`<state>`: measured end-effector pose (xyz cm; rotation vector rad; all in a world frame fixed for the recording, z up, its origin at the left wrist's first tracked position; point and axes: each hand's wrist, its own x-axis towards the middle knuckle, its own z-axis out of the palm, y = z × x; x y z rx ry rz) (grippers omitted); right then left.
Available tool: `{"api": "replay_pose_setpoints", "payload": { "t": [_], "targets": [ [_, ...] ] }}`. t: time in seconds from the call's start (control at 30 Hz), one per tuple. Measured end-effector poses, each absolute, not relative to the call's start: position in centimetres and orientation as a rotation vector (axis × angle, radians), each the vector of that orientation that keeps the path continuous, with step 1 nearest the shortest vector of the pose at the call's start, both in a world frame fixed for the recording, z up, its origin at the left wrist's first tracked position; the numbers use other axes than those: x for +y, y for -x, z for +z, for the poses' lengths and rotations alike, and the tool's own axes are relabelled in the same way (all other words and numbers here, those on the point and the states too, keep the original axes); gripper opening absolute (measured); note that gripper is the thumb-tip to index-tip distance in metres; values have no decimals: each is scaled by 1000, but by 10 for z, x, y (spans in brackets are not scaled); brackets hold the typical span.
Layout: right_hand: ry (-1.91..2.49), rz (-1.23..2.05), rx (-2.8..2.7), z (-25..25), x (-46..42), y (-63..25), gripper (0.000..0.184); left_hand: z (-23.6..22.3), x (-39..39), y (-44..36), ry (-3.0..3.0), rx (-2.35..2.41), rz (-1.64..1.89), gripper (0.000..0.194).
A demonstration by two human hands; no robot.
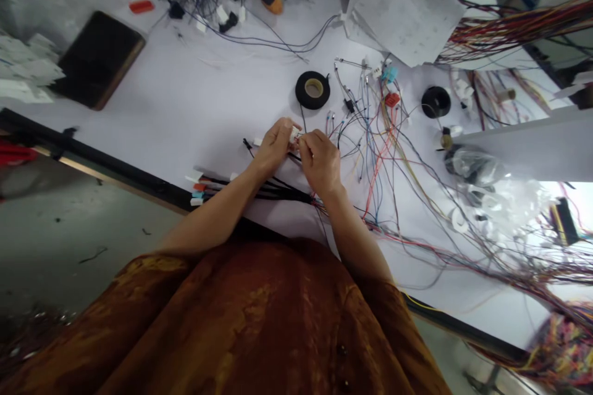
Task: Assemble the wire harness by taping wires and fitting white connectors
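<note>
Connector: a small white plastic connector (294,134) sits between both hands, above the table (185,74). It looks light and a little fragile, so the firm body is the better place to hold.
Direction: its long axis seems to point near 1 o'clock, but the fingers partly hide it.
Left hand (275,147): fingers closed, gripping the connector.
Right hand (319,162): fingers pinching its end.
Nearby: a black tape roll (313,90) at 12 o'clock; a black wire bundle (273,192) at 7 o'clock.

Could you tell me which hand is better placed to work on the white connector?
Probably the right hand: its fingertips are at the white connector, which the left hand seems to hold.
</note>
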<state>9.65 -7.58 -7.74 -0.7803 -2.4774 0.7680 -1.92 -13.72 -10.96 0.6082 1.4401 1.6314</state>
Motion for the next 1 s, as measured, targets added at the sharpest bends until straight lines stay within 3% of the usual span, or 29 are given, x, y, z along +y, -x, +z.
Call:
{"api": "replay_pose_setpoints", "payload": {
  "t": [0.3, 1.0],
  "targets": [
    [780, 961, -2270, -84, -77, -100, 16, -115, -137, 19, -538, 1444, 1648, 47],
    [922, 909, -2267, -84, -89, -103, 23, -99, -144, 10, -722, 1548, 1609, 47]
  ]
}}
